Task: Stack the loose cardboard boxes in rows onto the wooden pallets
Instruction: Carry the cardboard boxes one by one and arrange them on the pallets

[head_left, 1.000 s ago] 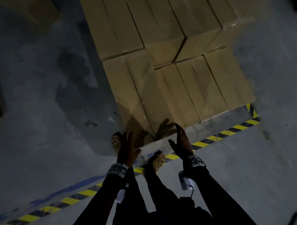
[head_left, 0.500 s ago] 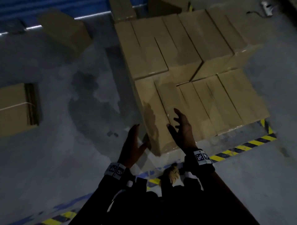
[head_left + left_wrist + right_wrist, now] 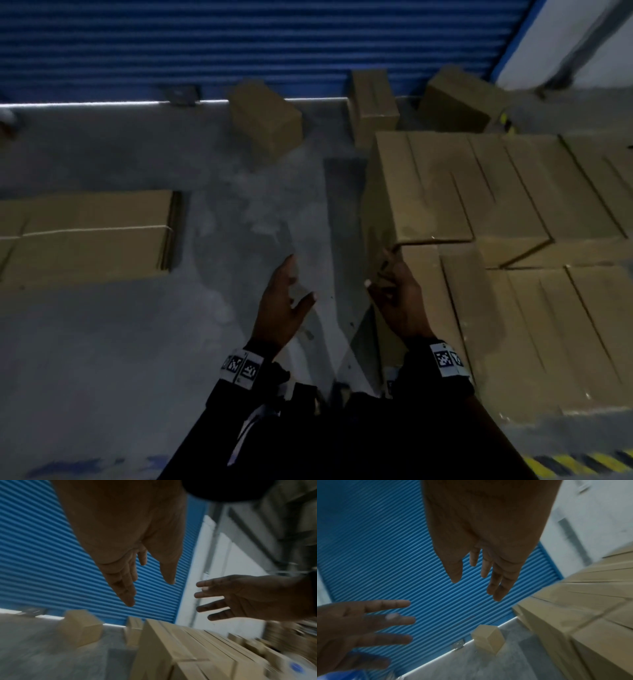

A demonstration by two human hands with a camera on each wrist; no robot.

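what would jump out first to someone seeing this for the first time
The blue roller door fills the far wall. Next, the stacked cardboard boxes on the right, with a loose box on the floor by the door. In the foreground, the left hand and right hand hang open and empty.

Warehouse: blue roller shutter [image 3: 260,44], concrete floor [image 3: 102,342], stacked cartons [image 3: 513,205].

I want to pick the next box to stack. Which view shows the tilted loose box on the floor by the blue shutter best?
The head view: the tilted loose box appears whole and fairly sharp, alone on the floor. The left wrist view shows it blurred at lower left; the right wrist view shows it small and pale.
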